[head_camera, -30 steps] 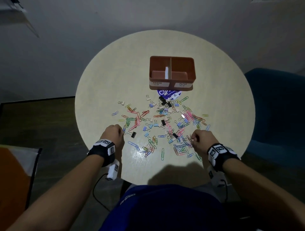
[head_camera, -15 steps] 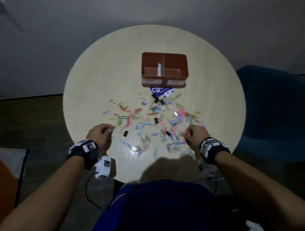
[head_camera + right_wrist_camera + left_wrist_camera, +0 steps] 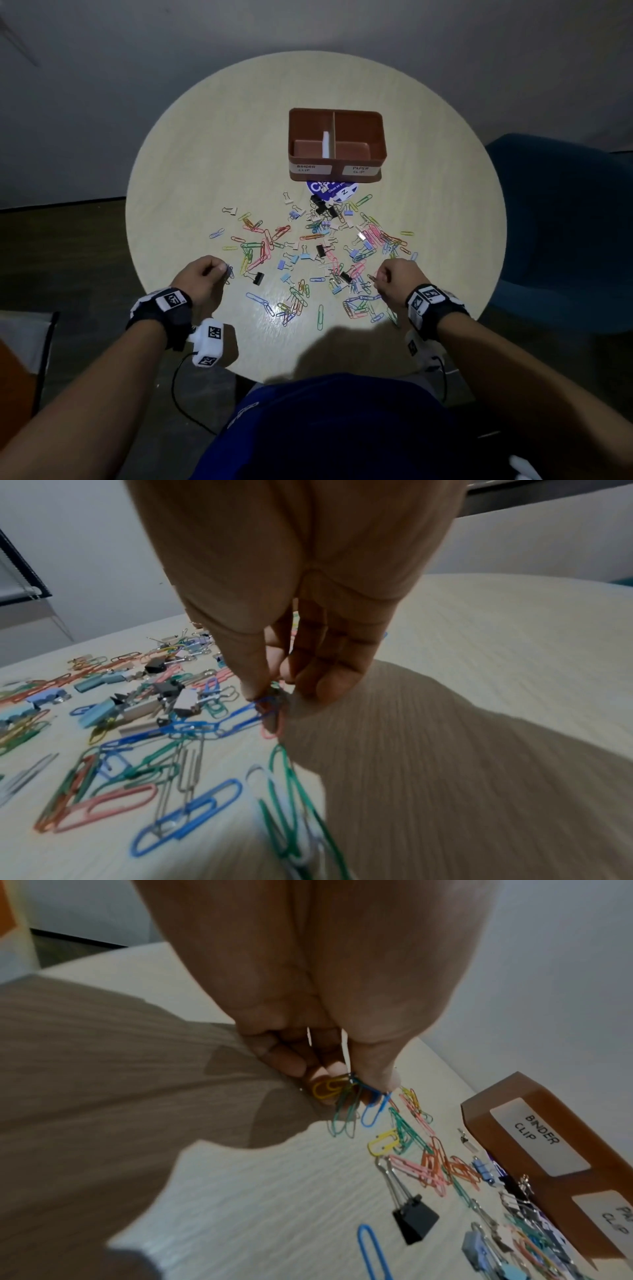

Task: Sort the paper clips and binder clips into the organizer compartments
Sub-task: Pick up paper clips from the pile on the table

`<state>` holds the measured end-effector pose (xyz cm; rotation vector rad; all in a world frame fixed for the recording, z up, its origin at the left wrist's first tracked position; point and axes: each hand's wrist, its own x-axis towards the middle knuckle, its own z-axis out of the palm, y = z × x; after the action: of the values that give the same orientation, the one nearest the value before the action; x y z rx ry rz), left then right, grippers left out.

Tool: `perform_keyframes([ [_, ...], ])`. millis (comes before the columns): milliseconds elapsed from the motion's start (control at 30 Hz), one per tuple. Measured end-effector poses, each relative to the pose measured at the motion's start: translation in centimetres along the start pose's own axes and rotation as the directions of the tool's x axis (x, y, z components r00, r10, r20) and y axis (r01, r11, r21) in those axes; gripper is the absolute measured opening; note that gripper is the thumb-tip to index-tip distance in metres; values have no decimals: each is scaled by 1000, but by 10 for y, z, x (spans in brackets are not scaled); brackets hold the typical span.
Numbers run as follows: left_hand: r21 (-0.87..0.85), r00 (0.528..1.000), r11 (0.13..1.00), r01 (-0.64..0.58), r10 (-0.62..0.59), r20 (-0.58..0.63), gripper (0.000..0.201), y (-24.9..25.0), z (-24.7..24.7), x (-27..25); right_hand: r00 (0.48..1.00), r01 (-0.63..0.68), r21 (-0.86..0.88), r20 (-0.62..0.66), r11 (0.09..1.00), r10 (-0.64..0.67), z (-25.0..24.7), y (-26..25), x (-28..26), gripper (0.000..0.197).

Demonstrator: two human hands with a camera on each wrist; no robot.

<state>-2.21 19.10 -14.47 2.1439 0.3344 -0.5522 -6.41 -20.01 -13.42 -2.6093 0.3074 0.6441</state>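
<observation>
Lifting clear of the table since a second ago, a small bunch of paper clips (image 3: 346, 1110) is pinched in the left hand (image 3: 202, 279) — the right hand (image 3: 397, 279) pinches others — so gathering has begun, while the organizer (image 3: 337, 145) holds no clips yet.

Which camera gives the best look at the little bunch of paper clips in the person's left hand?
The left wrist view: the bunch of paper clips, yellow, green and blue, hangs pinched in the left hand's fingers. The head view shows only a small bluish glint at that hand. The right wrist view does not show it.
</observation>
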Motion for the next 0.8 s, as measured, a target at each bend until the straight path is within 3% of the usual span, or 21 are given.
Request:
perform_keyframes([
  [100,-86,1000,996,4,-4,-4,20,-3,1,-2,1000,-4,24,2,1000,4,0,-2,-1,10],
  [267,-22,999,999,-33,33,4,20,-9,-3,2,998,-31,334,-47,942,49,-13,0,-6,9],
  [367,-5,999,1000,-28,28,16,21,-11,-4,5,999,-43,535,6,844,47,-20,4,-6,16],
  [533,43,1000,999,1,-1,3,23,-6,-5,6,990,-143,757,110,638,91,-21,0,-7,9],
  [667,-74,999,997,19,-21,-28,24,5,-4,3,984,-176,829,160,531,76,-27,-12,-10,8],
  [800,-353,999,936,1,-15,-38,22,25,4,-4,985,-169,886,162,432,54,-40,-30,-13,11],
])
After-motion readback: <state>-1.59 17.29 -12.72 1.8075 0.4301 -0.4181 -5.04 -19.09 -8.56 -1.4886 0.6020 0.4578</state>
